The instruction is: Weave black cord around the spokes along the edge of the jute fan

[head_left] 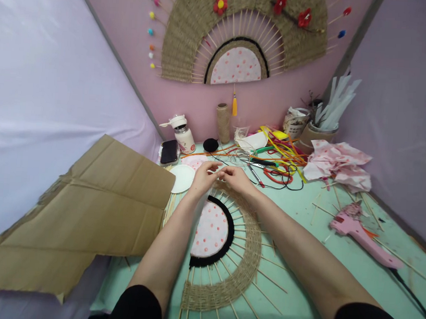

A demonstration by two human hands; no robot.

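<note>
A half-round woven piece [254, 244] lies on the green tabletop, with thin sticks fanning out from a black-edged, pink-dotted white half circle [212, 229]. Over its far end, my left hand [205, 177] and my right hand [235, 178] meet, fingertips almost touching. The fingers of both are bent and pinched together. Whatever they hold, perhaps twine or a stick end, is too small to make out. My forearms pass on either side of the dotted half circle.
Brown cardboard [124, 202] lies at the left, beside a white disc [183, 179]. A pink glue gun [365, 238] with its cord is at the right. Scissors, colored strips [282, 149], crumpled dotted cloth [337, 164], a bottle [184, 138] and a twine roll [223, 123] stand behind.
</note>
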